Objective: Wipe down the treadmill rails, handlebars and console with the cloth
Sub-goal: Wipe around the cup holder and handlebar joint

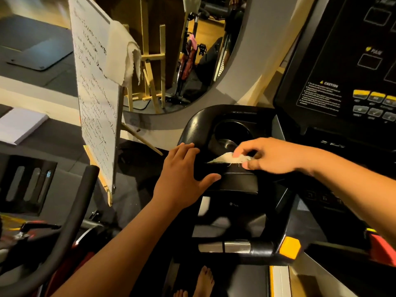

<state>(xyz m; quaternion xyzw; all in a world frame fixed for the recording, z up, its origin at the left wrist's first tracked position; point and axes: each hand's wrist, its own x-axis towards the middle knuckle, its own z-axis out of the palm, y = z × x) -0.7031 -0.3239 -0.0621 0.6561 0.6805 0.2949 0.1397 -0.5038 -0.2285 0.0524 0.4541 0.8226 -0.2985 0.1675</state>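
Observation:
I stand on a black treadmill. Its console (pixel 347 61) with yellow buttons rises at the upper right. Below it is a black tray with a round cup holder (pixel 231 133). My right hand (pixel 272 156) pinches a small whitish cloth (pixel 229 158) at the near edge of the cup holder tray. My left hand (pixel 184 174) rests flat, fingers spread, on the black left corner of the tray. A handlebar with a silver grip (pixel 225 246) and a yellow end cap (pixel 289 247) runs below.
A whiteboard (pixel 94 88) on a wooden easel stands close on the left, with another pale cloth (pixel 126 56) draped over it. An oval mirror (pixel 192 50) hangs behind. A black curved bar of another machine (pixel 70 211) lies at lower left. My bare feet (pixel 203 281) show below.

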